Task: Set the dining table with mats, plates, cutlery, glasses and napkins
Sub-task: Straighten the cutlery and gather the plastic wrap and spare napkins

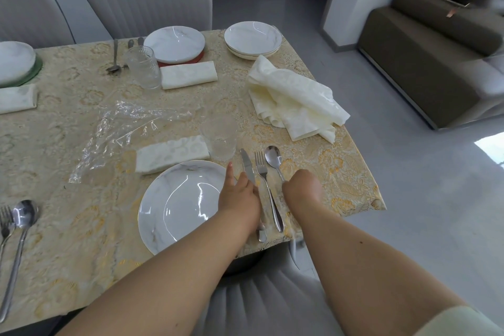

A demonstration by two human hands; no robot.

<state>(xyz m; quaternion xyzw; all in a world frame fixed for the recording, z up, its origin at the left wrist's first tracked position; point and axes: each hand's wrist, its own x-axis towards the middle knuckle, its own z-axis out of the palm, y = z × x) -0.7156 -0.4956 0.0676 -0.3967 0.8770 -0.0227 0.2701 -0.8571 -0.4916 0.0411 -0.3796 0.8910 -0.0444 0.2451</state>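
Head view: you look down at the near right corner of the desk (81,123), where one place setting is almost laid.
Left hand: your left hand (240,194) lies over the knife (247,165), one finger straight toward the glass, the others curled at the handle; you seem to grip the knife to line it up beside the plate (182,202).
Right hand: your right hand (302,188) is curled round the handle of the spoon (273,157), bowl pointing away from you, likely to set it parallel to the fork (266,185).
Cutlery: knife, fork and spoon lie side by side just right of the plate, so the diner's hand finds them in order.
Glass: a clear glass (221,135) stands beyond the knife tip, within reach.
Napkin: a folded napkin (171,153) lies just beyond the plate rim.
Spare stock: loose napkins (294,98) and stacked plates (253,39) wait at the far corner for other seats.
Stray item: a plastic wrapper (128,128) lies mid-desk and wants clearing.
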